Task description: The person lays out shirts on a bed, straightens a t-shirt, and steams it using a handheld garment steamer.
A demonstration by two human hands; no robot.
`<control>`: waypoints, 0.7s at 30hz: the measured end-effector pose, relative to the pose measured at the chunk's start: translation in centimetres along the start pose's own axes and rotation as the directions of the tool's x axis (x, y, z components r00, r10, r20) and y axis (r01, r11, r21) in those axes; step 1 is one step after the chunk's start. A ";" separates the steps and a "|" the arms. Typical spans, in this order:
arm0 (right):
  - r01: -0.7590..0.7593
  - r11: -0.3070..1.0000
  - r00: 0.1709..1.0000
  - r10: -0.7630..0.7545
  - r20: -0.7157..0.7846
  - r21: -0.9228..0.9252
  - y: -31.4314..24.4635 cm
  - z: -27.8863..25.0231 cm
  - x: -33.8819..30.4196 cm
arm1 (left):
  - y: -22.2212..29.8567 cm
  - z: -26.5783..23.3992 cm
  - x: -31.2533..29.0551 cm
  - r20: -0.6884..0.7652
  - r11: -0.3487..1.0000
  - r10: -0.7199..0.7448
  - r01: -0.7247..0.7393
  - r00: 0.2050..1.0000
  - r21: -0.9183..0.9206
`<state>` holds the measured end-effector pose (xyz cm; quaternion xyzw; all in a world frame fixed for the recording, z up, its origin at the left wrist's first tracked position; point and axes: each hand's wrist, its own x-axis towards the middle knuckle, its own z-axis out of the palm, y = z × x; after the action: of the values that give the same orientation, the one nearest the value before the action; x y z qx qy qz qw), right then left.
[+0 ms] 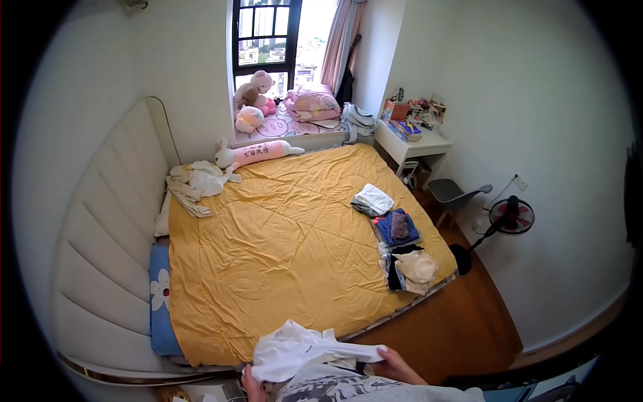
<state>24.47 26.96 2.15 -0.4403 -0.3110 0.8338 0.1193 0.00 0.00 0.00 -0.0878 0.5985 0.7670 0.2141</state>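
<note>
A white garment, which looks like a shirt (301, 350), is stretched between my hands at the near edge of the bed. Its left side is gripped by my left hand (252, 385), low in the picture. My right hand (390, 365) pinches a narrow end of it, perhaps a sleeve. Part of the cloth rests over the yellow quilt (268, 268). On the bed's right side lie a folded white stack (372, 199), a blue folded pile (396, 228) and a beige garment (416, 266) on dark clothes. Crumpled pale clothes (204, 179) lie at the far left.
A padded headboard (100, 248) borders the bed on the left. Beyond the bed are a long pink plush (258, 153) and a window seat with soft toys (251, 119). To the right stand a white desk (418, 141), a grey chair (455, 193) and a fan (511, 216).
</note>
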 end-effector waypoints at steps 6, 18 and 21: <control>0.182 0.972 0.976 -0.196 -0.090 -0.148 -14.7 -2.0 8.0 | 5.0 11.6 7.1 -0.058 0.977 -0.075 0.062 0.995 -0.202; 0.906 0.049 0.000 -0.993 0.116 0.420 -41.0 6.5 8.7 | 29.3 27.6 9.6 0.068 0.594 0.781 -0.703 0.621 -0.393; 0.966 0.187 0.184 -0.982 0.034 0.178 -39.4 2.8 9.4 | 24.3 26.0 7.8 0.010 0.681 0.697 -0.657 0.717 -0.325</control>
<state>13.82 60.92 21.70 -0.0749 -0.4782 0.6129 0.6245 -14.35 21.97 25.32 0.1598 0.4496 0.8766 -0.0616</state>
